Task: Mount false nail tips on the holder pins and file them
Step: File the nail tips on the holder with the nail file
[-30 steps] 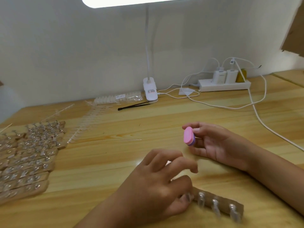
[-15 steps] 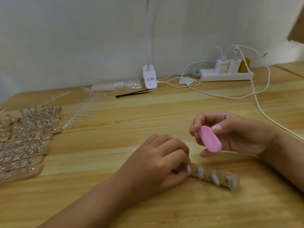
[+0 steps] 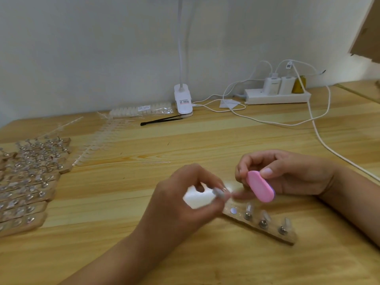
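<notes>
A wooden holder strip (image 3: 269,233) lies on the table in front of me. Three pins with clear nail tips stand on its right part, and one bare metal disc (image 3: 233,211) shows at its left end. My left hand (image 3: 181,204) pinches a pin with a nail tip (image 3: 219,192), lifted just above the strip's left end. My right hand (image 3: 287,175) grips a pink oval nail file (image 3: 260,186) close beside that tip. The tip itself is blurred.
Several more loaded holder strips (image 3: 26,182) lie at the left edge. Racks of clear nail tips (image 3: 96,140), a bag of tips (image 3: 141,109), black tweezers (image 3: 160,120) and a lamp clamp (image 3: 183,101) sit farther back. A power strip (image 3: 277,96) trails a white cable (image 3: 320,138) at right.
My left hand has lifted one pin with its tip off the strip's left end, leaving a bare disc. My right hand brought the pink file down and toward it.
</notes>
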### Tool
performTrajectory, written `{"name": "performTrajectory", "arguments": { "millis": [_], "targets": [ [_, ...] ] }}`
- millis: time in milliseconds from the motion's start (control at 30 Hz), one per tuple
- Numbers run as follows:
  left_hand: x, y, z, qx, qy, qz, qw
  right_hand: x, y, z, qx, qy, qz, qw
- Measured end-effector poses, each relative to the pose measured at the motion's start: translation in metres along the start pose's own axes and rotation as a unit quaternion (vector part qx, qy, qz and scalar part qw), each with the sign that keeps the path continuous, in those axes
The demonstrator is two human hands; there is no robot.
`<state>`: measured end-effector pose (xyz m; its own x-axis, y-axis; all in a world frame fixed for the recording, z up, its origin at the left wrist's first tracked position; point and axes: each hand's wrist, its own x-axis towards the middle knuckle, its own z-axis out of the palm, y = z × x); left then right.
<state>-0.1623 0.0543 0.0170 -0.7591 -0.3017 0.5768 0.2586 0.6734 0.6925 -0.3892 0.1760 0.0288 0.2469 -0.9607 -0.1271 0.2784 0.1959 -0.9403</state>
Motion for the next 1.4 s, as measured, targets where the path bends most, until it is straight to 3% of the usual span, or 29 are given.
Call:
{"name": "performTrajectory", "arguments": {
  "millis": [100, 200, 267, 367, 433, 667, 767, 1200, 1400],
  "targets": [
    [0.005, -0.004, -0.007, -0.123, 0.031, -0.168, 0.978, 0.004, 0.003, 0.006, 0.046, -0.029, -0.022, 0.998],
    [0.013, -0.008, -0.008, -0.192, 0.065, -0.247, 0.948, 0.009, 0.01, 0.015, 0.047, -0.071, -0.031, 0.996],
    [0.015, -0.01, -0.009, -0.219, 0.07, -0.274, 0.934, 0.014, 0.009, 0.018, 0.048, -0.011, -0.044, 0.998],
    [0.016, -0.011, -0.01, -0.235, 0.041, -0.273, 0.932, 0.019, 0.003, 0.019, 0.085, 0.155, -0.084, 0.981],
    [0.015, -0.012, -0.01, -0.23, 0.034, -0.267, 0.935, 0.021, 0.003, 0.021, 0.089, 0.194, -0.107, 0.971],
    [0.013, -0.013, -0.008, -0.227, 0.01, -0.271, 0.935, 0.03, 0.014, 0.038, 0.008, 0.231, -0.104, 0.967],
    [0.013, -0.012, -0.007, -0.207, -0.004, -0.273, 0.939, 0.029, 0.014, 0.043, -0.014, 0.205, -0.083, 0.975],
    [0.007, -0.011, -0.003, -0.086, -0.057, -0.215, 0.971, 0.029, 0.01, 0.044, 0.016, 0.246, -0.081, 0.966],
    [0.007, -0.011, -0.002, -0.09, -0.055, -0.181, 0.978, 0.03, 0.01, 0.043, 0.01, 0.23, -0.082, 0.97]
  ]
}}
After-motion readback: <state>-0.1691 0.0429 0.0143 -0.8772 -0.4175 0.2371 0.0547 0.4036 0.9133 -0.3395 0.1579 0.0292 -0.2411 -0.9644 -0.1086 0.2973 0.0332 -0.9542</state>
